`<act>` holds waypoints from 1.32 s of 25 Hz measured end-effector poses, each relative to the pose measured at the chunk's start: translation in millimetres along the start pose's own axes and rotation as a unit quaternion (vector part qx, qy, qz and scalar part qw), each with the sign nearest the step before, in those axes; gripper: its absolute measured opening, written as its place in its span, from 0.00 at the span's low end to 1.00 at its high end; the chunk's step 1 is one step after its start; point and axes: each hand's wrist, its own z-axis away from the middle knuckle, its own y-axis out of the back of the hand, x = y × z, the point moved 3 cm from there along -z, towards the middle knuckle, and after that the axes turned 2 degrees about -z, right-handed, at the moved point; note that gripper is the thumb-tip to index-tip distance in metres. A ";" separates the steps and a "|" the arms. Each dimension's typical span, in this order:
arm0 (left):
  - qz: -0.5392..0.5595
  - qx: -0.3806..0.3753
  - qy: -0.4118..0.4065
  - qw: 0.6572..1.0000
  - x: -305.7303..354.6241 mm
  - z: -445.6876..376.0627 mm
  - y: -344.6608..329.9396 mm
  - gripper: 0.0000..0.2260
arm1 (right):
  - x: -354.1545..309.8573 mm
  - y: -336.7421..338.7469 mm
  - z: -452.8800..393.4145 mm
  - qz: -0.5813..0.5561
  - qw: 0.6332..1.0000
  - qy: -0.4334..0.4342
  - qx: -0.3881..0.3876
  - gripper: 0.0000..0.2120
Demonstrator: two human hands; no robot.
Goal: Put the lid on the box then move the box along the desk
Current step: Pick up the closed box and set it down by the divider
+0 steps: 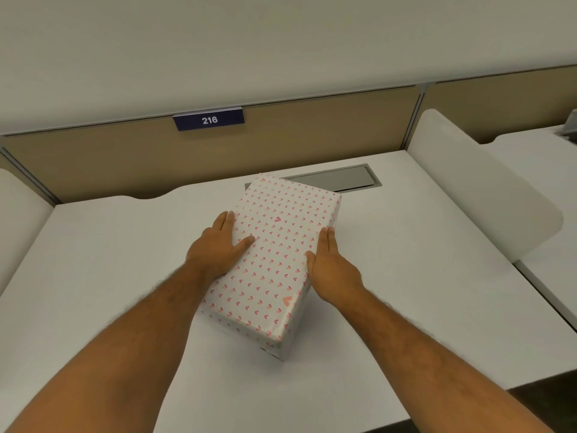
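Both hands pressed flat against the long sides of the box [274, 254], clamping it between them: the left hand [218, 245] had its thumb lying on the lid, the right hand [331, 267] its fingers straight. The closed, heart-patterned box sat askew mid-worktop [109, 276], its far corner overlapping the grey cable hatch [340, 178]
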 end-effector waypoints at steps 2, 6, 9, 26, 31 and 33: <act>0.012 0.013 0.005 1.000 -0.8 0.2 -0.7 0.45 | 0.5 0.1 -1.5 0.003 1.000 0.000 -0.003 0.39; 0.033 0.060 0.031 0.997 -0.4 6.8 -1.3 0.42 | 7.5 -2.2 -4.0 0.005 1.000 0.018 -0.003 0.39; 0.013 0.097 0.127 0.987 -0.3 17.9 -1.0 0.39 | 12.8 -3.9 -5.8 0.010 0.999 0.030 -0.009 0.40; 0.295 -0.178 0.102 0.933 -52.7 5.9 10.2 0.39 | 4.1 -2.2 1.1 -0.189 0.981 0.036 -0.012 0.37; 0.358 -0.226 0.062 0.904 -63.9 -0.1 10.4 0.29 | -17.0 -36.5 45.4 -0.478 0.878 -0.034 0.011 0.37; 0.389 -0.229 0.057 0.891 -68.6 -0.6 9.2 0.26 | -23.5 -52.2 52.2 -0.501 0.864 -0.052 0.029 0.37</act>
